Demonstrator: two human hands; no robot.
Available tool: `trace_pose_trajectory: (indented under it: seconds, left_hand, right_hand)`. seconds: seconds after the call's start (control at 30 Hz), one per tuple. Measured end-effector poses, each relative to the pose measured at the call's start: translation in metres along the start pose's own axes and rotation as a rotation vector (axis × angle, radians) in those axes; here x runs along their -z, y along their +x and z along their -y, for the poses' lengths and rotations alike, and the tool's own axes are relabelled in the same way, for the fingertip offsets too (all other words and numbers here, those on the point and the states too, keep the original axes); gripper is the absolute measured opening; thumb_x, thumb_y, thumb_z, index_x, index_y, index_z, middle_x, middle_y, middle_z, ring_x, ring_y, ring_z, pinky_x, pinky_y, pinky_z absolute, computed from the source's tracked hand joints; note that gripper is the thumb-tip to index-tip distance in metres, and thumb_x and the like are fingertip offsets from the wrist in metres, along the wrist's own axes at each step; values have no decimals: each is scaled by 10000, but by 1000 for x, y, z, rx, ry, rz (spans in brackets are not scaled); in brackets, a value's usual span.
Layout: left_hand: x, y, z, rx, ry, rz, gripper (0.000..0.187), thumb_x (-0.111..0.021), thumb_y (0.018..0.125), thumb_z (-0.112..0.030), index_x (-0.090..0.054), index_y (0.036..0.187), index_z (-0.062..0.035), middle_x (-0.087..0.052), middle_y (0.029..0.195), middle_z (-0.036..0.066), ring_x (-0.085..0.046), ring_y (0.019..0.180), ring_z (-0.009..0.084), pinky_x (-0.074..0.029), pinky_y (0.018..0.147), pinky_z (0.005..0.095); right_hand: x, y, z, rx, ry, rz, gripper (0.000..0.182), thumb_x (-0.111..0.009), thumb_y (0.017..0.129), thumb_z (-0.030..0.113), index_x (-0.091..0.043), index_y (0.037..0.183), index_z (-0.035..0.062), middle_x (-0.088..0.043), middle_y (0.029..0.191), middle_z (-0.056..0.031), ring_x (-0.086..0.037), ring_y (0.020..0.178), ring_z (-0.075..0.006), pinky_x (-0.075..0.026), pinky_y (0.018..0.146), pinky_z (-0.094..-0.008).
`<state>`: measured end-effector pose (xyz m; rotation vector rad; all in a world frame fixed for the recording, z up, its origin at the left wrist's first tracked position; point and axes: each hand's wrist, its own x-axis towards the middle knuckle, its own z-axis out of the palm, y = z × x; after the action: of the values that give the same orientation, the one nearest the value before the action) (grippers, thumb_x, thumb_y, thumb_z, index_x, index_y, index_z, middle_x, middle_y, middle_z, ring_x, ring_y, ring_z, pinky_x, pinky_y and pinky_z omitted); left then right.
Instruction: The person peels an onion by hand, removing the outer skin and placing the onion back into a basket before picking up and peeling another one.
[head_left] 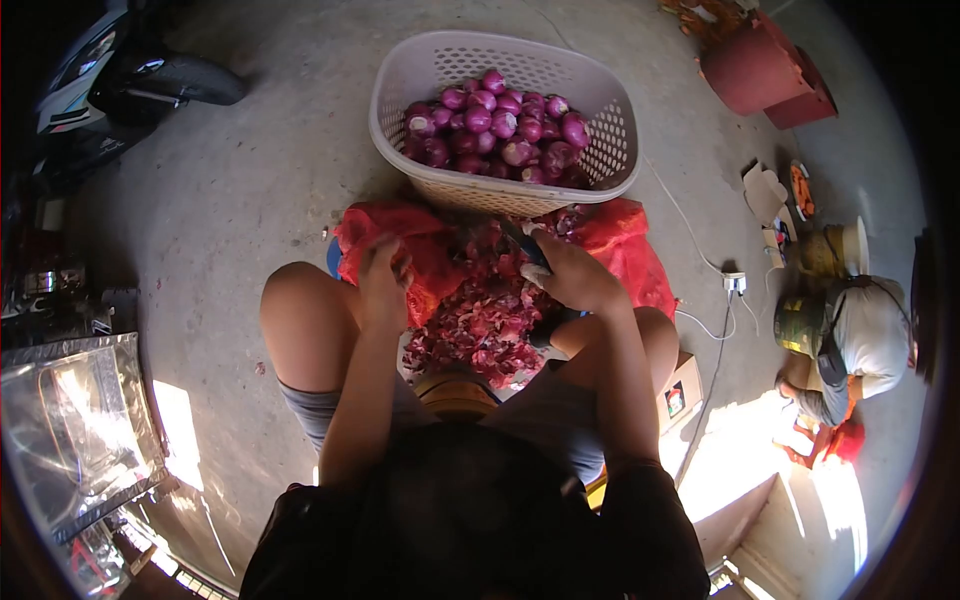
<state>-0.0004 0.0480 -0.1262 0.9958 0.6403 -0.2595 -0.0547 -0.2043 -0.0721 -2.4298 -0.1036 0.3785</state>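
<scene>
In the basket [490, 195] we had purple onions [502, 124]; on its near side, our right hand [578, 272] held a knife [533, 249].

wide head view, steeply down over left hand [385, 275] and right hand [578, 272]

Nothing is legible; the marking [110, 145] on the motorbike [76, 108] is too small.

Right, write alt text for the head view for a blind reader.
A person's right hand grips what looks like a knife above a heap of onion skins, the left hand over red mesh; beyond stands a basket of purple onions. Another person is at far right.
</scene>
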Motion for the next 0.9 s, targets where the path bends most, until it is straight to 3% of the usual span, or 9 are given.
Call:
trace_pose_trajectory:
  seconds: [0.1, 0.13, 0.2, 0.33, 0.4, 0.5, 0.6, 0.8, 0.9]
  left_hand:
    - [60, 82, 93, -262, 429, -136, 382, -623, 774, -246, -526, 1078, -35, -581, 961, 82, -565, 852, 198, -449, 748, 309]
    - [74, 105, 112, -294, 585, -200, 402, -605, 784, -263, -518, 1097, -27, -579, 984, 97, -568, 874, 208, -455, 754, 316]
    - [93, 131, 117, -201, 799, -339, 445, -568, 802, -299, -501, 1134, -11, -577, 1029, 127, -575, 918, 229, -467, 766, 331]
    - [110, 150, 117, 4, 691, -476, 443, -464, 855, -340, -508, 1146, -9, -578, 1091, 145, -583, 963, 245, -479, 773, 355]
    - [171, 211, 154, -26, 807, -377, 389, -404, 880, -340, -556, 1076, -40, -588, 1087, 98, -582, 950, 238, -468, 783, 364]
    - [118, 164, 142, 34, 258, -465, 409, -279, 934, -348, -564, 1068, -86, -592, 1026, 85, -599, 836, 215, -496, 719, 351]
    - [98, 157, 129, 145, 46, -268, 399, -339, 902, -405, -547, 1103, -130, -571, 1092, 58, -554, 953, 213, -466, 790, 352]
    - [142, 252, 180, 297, -353, -53, 359, -329, 916, -373, -573, 1047, -145, -602, 982, 18, -581, 883, 222, -466, 794, 362]
    - [127, 233, 187, -837, 1982, 152, 285, -369, 881, -189, -567, 1033, -51, -613, 955, 115, -576, 909, 246, -446, 861, 363]
  right_hand:
    - [-7, -1, -8, 48, -29, -119, 429, -578, 843, 236, -435, 1175, 5, -584, 928, -230, -580, 844, -388, -437, 727, -454]
    - [-4, 2, -6, 15, 8, -42, 406, -578, 844, 238, -446, 1147, 4, -584, 917, -228, -578, 847, -385, -434, 723, -453]
    - [9, 4, -3, -68, 73, 107, 362, -579, 844, 243, -468, 1092, 3, -585, 896, -223, -575, 853, -378, -428, 716, -452]
    - [5, 5, -12, -10, 12, 112, 367, -574, 849, 296, -487, 1070, 16, -589, 877, -207, -580, 803, -378, -427, 693, -453]
    - [2, 5, -12, -10, 7, 86, 369, -564, 855, 328, -497, 1066, 33, -595, 862, -204, -586, 785, -377, -429, 684, -456]
    - [7, 6, -6, -95, 90, 111, 376, -541, 863, 365, -493, 1093, 71, -604, 834, -198, -590, 777, -380, -432, 676, -463]
    - [9, 8, -3, -94, 48, 93, 386, -537, 863, 379, -487, 1120, 95, -609, 822, -199, -591, 793, -378, -433, 677, -465]
    - [12, 13, 9, -90, -1, 134, 406, -552, 866, 359, -479, 1167, 96, -611, 872, -188, -595, 794, -354, -448, 683, -421]
    - [10, 15, 4, -55, 24, 118, 415, -553, 865, 362, -475, 1173, 95, -609, 878, -195, -594, 799, -360, -450, 682, -425]
